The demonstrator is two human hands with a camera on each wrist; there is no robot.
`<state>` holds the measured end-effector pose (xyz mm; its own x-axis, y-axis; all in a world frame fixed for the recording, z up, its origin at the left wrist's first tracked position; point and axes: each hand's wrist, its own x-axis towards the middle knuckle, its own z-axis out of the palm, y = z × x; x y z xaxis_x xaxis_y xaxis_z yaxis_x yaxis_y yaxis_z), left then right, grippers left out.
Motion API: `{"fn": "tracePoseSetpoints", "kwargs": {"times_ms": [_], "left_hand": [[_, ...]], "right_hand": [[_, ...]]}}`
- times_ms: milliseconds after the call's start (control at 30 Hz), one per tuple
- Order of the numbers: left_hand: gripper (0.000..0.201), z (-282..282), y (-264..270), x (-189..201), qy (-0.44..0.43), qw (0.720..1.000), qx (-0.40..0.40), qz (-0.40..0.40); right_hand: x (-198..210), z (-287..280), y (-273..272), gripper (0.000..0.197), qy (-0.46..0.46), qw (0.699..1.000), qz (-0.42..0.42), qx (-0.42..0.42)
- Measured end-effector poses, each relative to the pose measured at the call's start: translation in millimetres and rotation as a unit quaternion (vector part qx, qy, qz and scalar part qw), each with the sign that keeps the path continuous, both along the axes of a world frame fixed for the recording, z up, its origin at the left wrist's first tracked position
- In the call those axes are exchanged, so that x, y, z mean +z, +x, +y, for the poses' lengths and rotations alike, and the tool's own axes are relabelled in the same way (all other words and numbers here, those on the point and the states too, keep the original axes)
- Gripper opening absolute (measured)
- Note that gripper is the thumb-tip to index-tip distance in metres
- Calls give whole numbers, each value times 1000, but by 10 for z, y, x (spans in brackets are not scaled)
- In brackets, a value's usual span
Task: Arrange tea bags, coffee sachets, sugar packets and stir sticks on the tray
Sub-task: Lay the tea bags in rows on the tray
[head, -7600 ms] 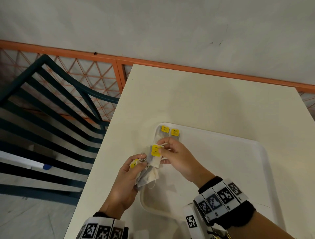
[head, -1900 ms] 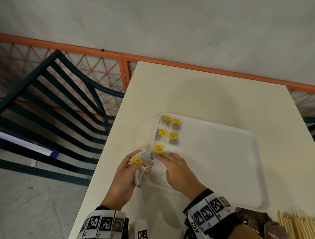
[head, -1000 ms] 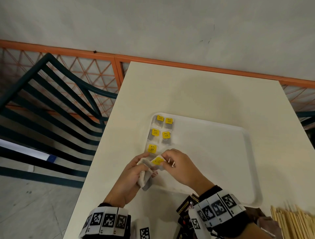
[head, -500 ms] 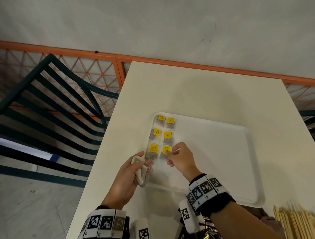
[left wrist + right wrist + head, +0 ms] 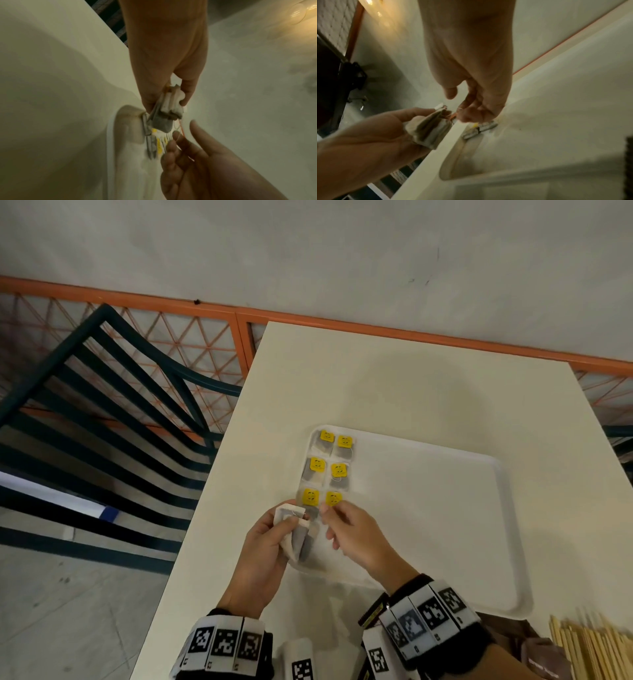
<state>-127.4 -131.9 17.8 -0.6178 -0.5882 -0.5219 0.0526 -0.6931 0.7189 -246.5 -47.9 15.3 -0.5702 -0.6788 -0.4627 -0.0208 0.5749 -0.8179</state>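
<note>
A person's left hand (image 5: 270, 546) grips a small stack of tea bags (image 5: 297, 537) at the near-left corner of a white tray (image 5: 513, 542) on a cream counter (image 5: 394, 378), while the right hand (image 5: 352, 534), fingers loosely curled, reaches in beside the stack, its fingertips (image 5: 177, 135) at a thin string trailing from it. Whether they actually pinch that string cannot be told. Six tea bags (image 5: 325, 469) with yellow tags already lie in two neat columns at the tray's far-left corner; stir sticks (image 5: 596, 645) and brown sachets (image 5: 544, 659) wait off the tray at the counter's near edge. The step in hand looks to be drawing the next bag off the stack. Doing it well likely means taking the bag by its body rather than its string, freeing tangled threads first, then laying it tag-up just below the last row, in line with the columns.
</note>
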Motion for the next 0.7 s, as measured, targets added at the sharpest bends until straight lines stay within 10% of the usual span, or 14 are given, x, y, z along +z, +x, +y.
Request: {"fn": "tracePoseSetpoints", "kwargs": {"times_ms": [700], "left_hand": [[27, 23, 63, -76, 25, 995, -89, -33]], "right_hand": [[29, 206, 10, 16, -137, 983, -67, -101]]}}
